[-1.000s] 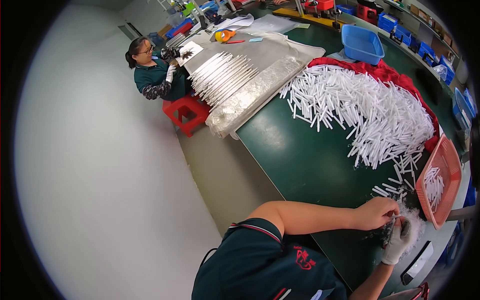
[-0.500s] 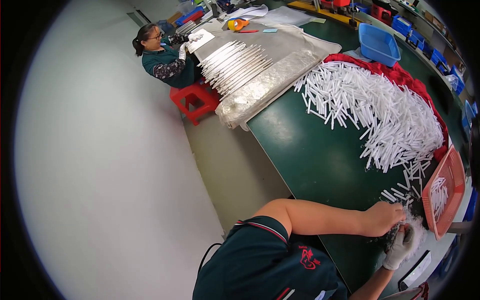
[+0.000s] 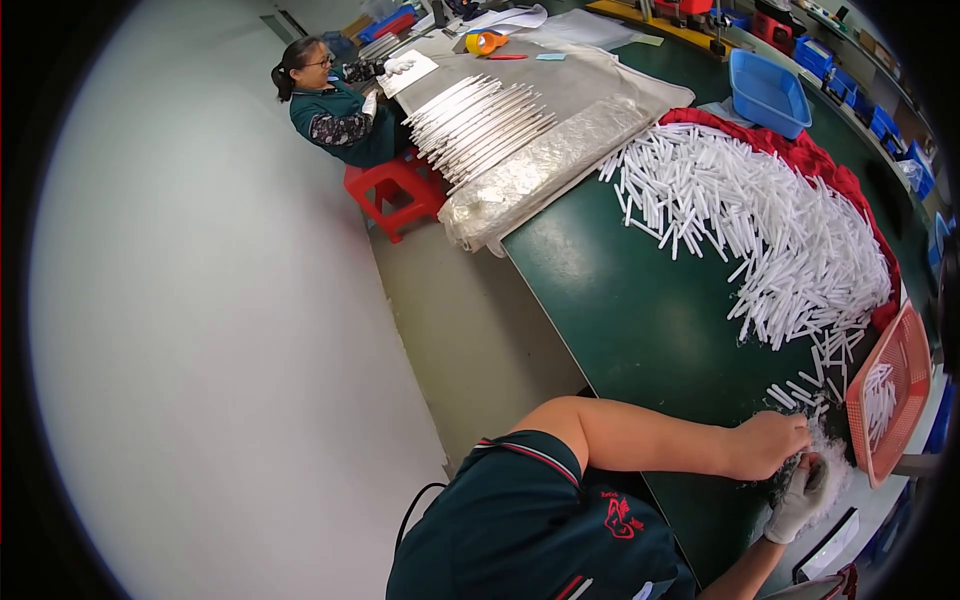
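Note:
Bare and curled closed, my left hand is at the lower right over the green table. My right hand wears a white glove with the fingertips uncovered; its fingers are bent together right against the left hand. Whatever they grip is too small and too hidden to name. Fine white shavings lie in a heap under and beside both hands. Just beyond the left hand several short white sticks lie loose. A pink basket with more white sticks inside stands to the right of the hands.
A large pile of white sticks lies on red cloth. Behind it sits a blue tray. Far left, a co-worker on a red stool handles a white sheet beside rows of long rods. A phone-like device lies near my right wrist.
The view has shifted slightly. My two hands stay together in nearly the same place and pose. The co-worker's near hand has moved a little lower, away from the white sheet.

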A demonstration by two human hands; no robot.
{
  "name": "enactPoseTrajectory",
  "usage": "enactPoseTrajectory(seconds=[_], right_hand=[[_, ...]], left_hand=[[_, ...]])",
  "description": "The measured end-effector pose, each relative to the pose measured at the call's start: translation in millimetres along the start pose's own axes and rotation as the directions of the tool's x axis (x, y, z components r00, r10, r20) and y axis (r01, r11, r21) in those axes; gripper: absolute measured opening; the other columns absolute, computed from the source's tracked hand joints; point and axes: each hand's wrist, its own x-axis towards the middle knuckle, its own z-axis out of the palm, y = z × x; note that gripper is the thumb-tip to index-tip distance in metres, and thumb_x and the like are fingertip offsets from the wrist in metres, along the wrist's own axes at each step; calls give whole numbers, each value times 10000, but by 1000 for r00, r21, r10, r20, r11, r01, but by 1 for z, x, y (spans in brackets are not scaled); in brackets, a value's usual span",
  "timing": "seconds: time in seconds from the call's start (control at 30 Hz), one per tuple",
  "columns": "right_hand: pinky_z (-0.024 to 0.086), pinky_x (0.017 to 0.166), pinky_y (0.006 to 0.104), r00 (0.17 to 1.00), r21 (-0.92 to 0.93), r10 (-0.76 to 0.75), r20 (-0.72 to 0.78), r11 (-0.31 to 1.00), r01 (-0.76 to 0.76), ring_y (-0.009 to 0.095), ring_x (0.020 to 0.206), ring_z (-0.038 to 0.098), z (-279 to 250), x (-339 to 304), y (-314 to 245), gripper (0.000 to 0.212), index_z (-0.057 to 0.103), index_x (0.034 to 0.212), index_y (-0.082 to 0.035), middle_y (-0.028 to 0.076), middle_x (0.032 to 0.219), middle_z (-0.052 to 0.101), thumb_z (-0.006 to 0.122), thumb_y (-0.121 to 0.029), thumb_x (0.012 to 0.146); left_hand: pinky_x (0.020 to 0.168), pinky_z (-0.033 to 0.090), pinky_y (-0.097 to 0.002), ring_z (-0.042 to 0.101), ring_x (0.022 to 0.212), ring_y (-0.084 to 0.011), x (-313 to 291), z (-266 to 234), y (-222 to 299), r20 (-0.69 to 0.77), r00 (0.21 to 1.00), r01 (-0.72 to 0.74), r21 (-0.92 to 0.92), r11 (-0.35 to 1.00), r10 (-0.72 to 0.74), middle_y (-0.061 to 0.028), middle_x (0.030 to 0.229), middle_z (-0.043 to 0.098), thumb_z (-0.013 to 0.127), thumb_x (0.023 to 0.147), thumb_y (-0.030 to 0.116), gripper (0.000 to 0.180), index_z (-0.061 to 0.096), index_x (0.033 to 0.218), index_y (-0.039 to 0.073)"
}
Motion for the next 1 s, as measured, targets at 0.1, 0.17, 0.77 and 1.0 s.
enactPoseTrajectory(seconds=[0.1, 0.17, 0.77, 1.0], right_hand=[[403, 738, 233, 999, 0, 13, -40, 1000, -13, 109, 788, 471, 4, -2, -6, 65, 561, 974, 7, 16, 868, 537, 563, -35, 924], [403, 737, 232, 1000, -4, -1, -28, 1000, 1, 108, 789, 471, 2, -1, -5, 66, 562, 975, 7, 16, 872, 539, 561, -36, 925], [305, 581, 178, 981, 155, 67, -182, 987, -38, 41, 673, 405, -15, 9, 4, 103, 579, 1002, 0, -22, 840, 533, 562, -75, 934], [233, 488, 180, 940, 311, 193, -282, 945, -101, 15, 559, 342, -26, 14, -7, 139, 594, 1029, -41, -69, 711, 468, 577, -143, 936]], left_hand=[[634, 478, -446, 593, 730, -365, -1, 0, -1, -10, 1000, 26, 44, 999, -26, -166, 902, 536, 573, 738, 33, 219, 563, 955, 8], [629, 480, -443, 595, 729, -360, 0, -2, -1, -6, 1000, 27, 66, 997, -26, -161, 904, 537, 577, 737, 34, 223, 565, 958, 12], [703, 491, -402, 612, 803, -345, 12, -2, -2, -34, 991, 114, -337, 934, -133, -164, 900, 606, 602, 804, 34, 140, 608, 940, 3], [767, 489, -392, 617, 877, -336, 12, -9, -6, 67, 994, 104, -349, 931, -87, -156, 940, 635, 600, 805, 32, 154, 624, 953, -3]])
